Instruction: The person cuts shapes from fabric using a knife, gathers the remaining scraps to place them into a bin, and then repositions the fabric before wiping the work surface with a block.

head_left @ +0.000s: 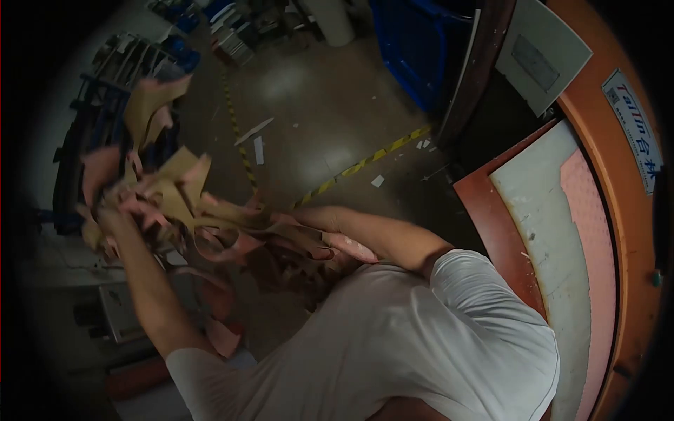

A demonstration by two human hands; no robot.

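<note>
A tangled bundle of tan and pink sheet offcuts (186,186), with curved cut-out edges and loops, hangs in front of my chest and out to the left. My left hand (112,210) is closed on the left end of this bundle; strips partly cover its fingers and the area is blurred. Toward the bundle's right end reaches my right arm (379,235), bent across my body. The strips hide my right hand, so its fingers cannot be seen. Looser pieces stick up above my left hand.
An orange machine (604,133) with a pink-covered curved surface (586,210) stands close on the right. A blue bin (414,56) is ahead. Yellow-black tape (365,163) and paper bits mark the floor. Racks (98,105) stand at left.
</note>
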